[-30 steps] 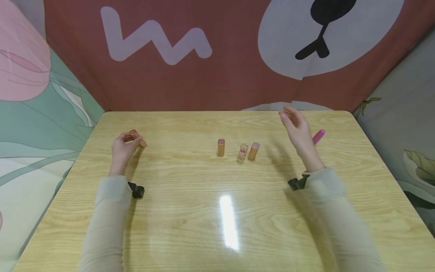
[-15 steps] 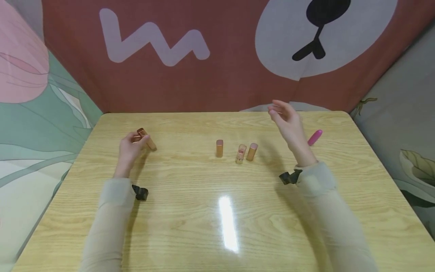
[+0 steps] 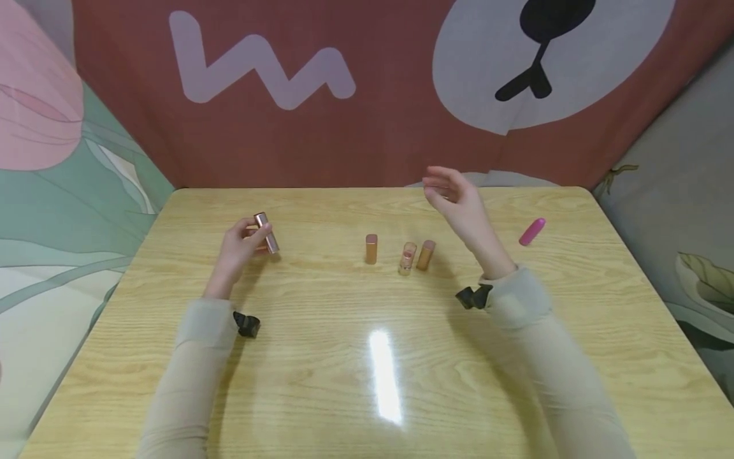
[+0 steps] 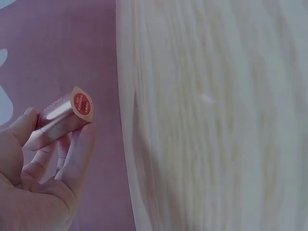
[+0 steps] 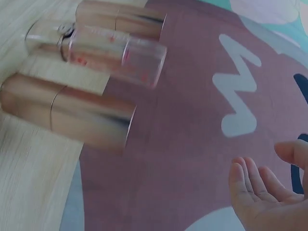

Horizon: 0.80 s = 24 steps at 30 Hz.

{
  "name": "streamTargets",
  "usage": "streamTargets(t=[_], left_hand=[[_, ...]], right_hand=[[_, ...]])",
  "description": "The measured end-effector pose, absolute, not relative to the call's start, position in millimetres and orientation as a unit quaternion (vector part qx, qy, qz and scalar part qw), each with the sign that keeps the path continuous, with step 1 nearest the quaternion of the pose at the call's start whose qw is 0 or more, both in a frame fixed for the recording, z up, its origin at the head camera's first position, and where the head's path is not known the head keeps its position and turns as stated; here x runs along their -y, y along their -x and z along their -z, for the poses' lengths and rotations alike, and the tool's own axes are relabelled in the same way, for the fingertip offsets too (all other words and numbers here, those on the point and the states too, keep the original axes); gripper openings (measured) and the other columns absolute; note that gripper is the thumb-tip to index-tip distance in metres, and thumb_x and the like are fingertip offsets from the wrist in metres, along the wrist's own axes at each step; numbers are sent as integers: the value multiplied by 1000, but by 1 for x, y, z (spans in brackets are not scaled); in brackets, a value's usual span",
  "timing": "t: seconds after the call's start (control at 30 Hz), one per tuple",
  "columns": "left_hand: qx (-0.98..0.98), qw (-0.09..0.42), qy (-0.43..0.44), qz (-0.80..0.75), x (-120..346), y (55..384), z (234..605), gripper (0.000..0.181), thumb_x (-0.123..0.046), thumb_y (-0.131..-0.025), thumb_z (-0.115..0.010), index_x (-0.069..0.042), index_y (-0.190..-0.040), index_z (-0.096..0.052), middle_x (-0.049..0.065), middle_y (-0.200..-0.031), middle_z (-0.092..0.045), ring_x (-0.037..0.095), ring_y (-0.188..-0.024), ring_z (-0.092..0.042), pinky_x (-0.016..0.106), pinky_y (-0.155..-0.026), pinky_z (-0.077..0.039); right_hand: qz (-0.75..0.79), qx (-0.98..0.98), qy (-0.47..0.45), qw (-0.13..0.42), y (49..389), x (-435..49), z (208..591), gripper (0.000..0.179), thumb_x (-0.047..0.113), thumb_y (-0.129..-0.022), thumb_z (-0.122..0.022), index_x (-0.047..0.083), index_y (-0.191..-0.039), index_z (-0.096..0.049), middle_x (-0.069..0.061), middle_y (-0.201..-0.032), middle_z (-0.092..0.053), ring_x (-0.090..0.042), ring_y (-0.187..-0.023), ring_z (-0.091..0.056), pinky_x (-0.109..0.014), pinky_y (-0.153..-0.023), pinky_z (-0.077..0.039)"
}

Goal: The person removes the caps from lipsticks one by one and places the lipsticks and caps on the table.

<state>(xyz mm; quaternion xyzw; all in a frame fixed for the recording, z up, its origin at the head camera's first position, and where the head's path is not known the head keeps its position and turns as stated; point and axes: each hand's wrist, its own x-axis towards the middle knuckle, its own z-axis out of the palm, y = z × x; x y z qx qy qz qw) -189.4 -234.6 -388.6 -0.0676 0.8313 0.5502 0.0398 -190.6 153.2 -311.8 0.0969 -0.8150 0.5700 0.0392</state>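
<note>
My left hand [image 3: 237, 247] pinches a shiny rose-gold lipstick [image 3: 266, 233] between thumb and fingers, tilted over the left part of the table. The left wrist view shows a round red label on the end of this lipstick [image 4: 60, 115]. My right hand [image 3: 459, 204] is raised with relaxed fingers, holding nothing, behind and right of three upright tubes. These are a gold lipstick [image 3: 371, 249], a clear-capped tube with pinkish contents [image 3: 408, 259], and a second gold lipstick [image 3: 426, 255] close beside it. They look large and blurred in the right wrist view.
A bright pink, round-tipped tube [image 3: 532, 231] is on the table's right side. The wooden table [image 3: 321, 357] ends at a reddish-brown cloth backdrop [image 3: 390, 140], with printed cloths at both sides. Each wrist carries a small black camera.
My left hand has moved right with the lipstick, turning it so its shiny side shows. The right hand has moved left, away from the pink tube. The standing tubes have stayed put.
</note>
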Motion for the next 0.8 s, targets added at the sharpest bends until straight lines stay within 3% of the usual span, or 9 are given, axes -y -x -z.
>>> streamTargets(t=[0.2,0.47,0.8], left_hand=[[-829,51,55,-555,225,189,389,56,-37,-98,-52,3,-136,-41,4,-103,-50,-4,-76,-59,25,-81,-58],[-831,66,41,-550,214,189,392,54,-37,-98,-50,1,-135,-42,8,-107,-49,0,-79,-57,41,-92,-55],[-823,76,10,-564,202,188,395,49,-32,-99,-50,5,-131,-42,7,-102,-51,1,-79,-56,34,-87,-57]], right_hand=[[-563,818,-116,8,191,-136,312,43,13,-96,-56,8,-138,-46,-16,-134,-56,-27,-122,-54,-40,-103,-46],[-570,809,-139,-39,190,-111,319,43,5,-95,-55,5,-137,-47,-18,-130,-56,-30,-122,-55,-42,-102,-47],[-574,803,-149,-59,190,-88,332,44,2,-94,-55,3,-137,-48,-20,-128,-58,-32,-118,-58,-39,-101,-49]])
